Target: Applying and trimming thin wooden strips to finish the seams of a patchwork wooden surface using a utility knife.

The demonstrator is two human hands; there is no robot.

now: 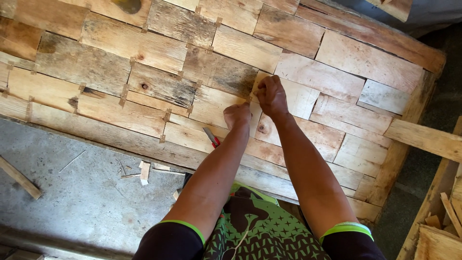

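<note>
- Nearest the camera are both forearms, reaching out over a green patterned garment (260,226) toward a panel (144,53) of rough wooden blocks laid like brickwork.
- Left hand (237,116) is a closed fist, knuckles up, resting on a block; whether it grips anything I cannot tell.
- Right hand (272,95) sits just beyond and to the right of the left, fingers (260,89) curled shut and pinched at a joint between blocks, seemingly on a small wooden spacer (250,98), too small to be sure.
- Similar spacers (167,115) stand in the joints all across the panel.
- Red-handled tool (211,137) lies loose on the blocks just left of the left wrist, long axis running diagonally from upper left to lower right; the left hand is the nearer one.
- Concrete floor (82,192) below the panel carries wood scraps (144,171).
- Planks (423,137) lean at the right edge.
</note>
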